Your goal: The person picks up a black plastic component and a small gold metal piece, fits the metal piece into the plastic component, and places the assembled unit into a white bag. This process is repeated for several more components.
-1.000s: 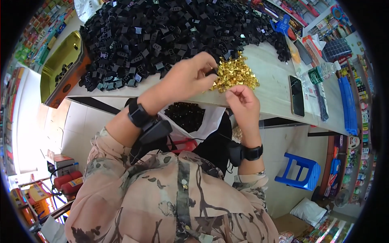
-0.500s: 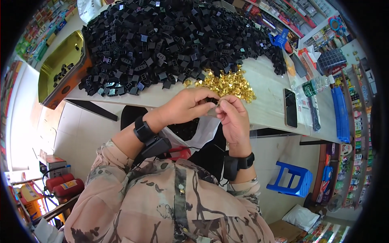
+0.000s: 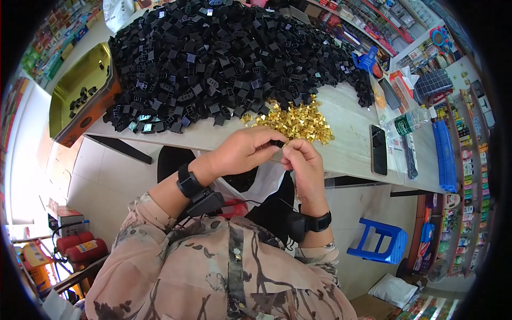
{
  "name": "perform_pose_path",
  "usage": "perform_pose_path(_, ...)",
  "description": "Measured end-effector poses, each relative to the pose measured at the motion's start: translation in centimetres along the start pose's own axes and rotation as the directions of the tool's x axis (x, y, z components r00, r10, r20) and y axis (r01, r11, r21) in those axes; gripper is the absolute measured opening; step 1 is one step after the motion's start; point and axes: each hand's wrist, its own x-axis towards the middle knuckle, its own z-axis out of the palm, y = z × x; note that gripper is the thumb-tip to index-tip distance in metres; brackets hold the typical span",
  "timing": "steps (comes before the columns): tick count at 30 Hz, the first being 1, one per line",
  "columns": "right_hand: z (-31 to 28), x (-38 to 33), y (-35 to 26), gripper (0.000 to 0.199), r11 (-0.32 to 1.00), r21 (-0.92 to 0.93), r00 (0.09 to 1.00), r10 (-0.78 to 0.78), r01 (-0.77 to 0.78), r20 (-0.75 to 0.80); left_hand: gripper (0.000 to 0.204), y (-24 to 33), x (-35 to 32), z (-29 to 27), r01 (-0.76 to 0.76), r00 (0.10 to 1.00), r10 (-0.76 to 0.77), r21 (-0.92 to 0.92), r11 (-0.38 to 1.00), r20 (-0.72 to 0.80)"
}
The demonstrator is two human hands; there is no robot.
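My left hand (image 3: 242, 153) pinches a small black plastic block (image 3: 277, 143) between thumb and fingers at the table's front edge. My right hand (image 3: 305, 165) meets it there, thumb and index finger pressed together at the block's right end. What those fingertips hold is too small and covered to make out. Just beyond both hands lies a heap of shiny gold metal pieces (image 3: 304, 121). A much larger pile of similar black blocks (image 3: 213, 69) spreads over the table behind it.
An open gold-lined box (image 3: 80, 101) with some black blocks stands at the left. A phone (image 3: 378, 149), a plastic bottle (image 3: 409, 121) and a blue tray (image 3: 444, 154) lie to the right. A white bag (image 3: 266, 178) hangs below the edge; a blue stool (image 3: 378, 241) stands on the floor.
The view has shifted slightly, so the table and hands sit a little lower in the picture. Both hands remain together at the black block, with only a small change in the fingers.
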Motion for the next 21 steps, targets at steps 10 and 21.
perform_pose_path(10, -0.6, 0.1, -0.3, 0.014, 0.984, -0.178, 0.999, 0.025, -0.016, 0.045, 0.021, -0.9, -0.1, 0.3, -0.175, 0.984, 0.18, 0.18, 0.968, -0.014)
perform_pose_path(21, -1.6, 0.1, 0.7, 0.014, 0.818, -0.526, 0.964, -0.266, 0.235, 0.017, 0.016, -0.6, 0.5, -0.4, 0.275, 0.93, -0.35, -0.423, 0.863, -0.109)
